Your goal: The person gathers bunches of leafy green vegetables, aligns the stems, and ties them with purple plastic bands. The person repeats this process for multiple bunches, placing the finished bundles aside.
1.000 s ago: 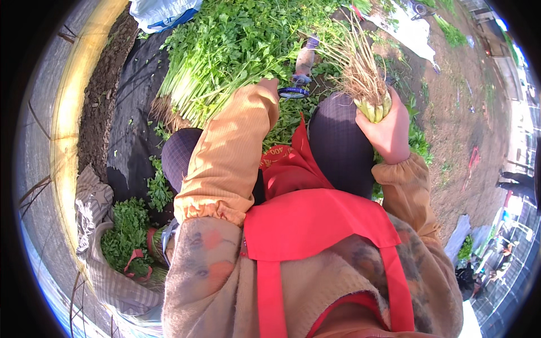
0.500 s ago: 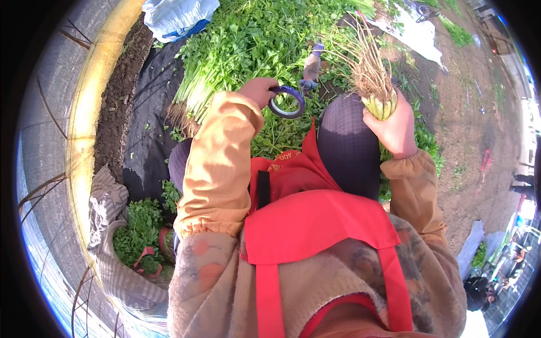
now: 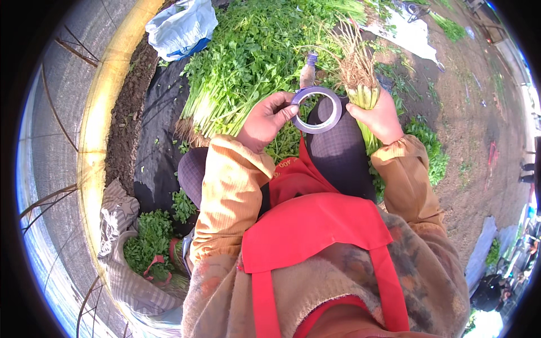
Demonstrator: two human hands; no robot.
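Note:
My left hand (image 3: 267,119) pinches the edge of a roll of purple tape (image 3: 329,121), held in front of my knee. To its right, my right hand (image 3: 382,117) is wrapped round a bunch of celery (image 3: 363,97). Its brown roots (image 3: 354,56) point up and away from me, and the stalks hang down past my fist. The tape roll and the bunch are close, with a small gap between them. A pile of leafy celery (image 3: 253,53) lies on the ground beyond both hands, with stalk bases and roots toward the left.
A white and blue plastic bag (image 3: 181,28) stands at the far left. A striped sack (image 3: 135,284) at lower left holds greens (image 3: 147,239). Black sheeting (image 3: 160,152) covers ground on the left. A white sheet (image 3: 403,35) lies at far right, and bare soil (image 3: 468,152) stretches along the right.
My left hand has brought the tape roll rightward, turning its ring more face-on. My right hand has shifted slightly left with the celery bunch, so the two are nearer each other.

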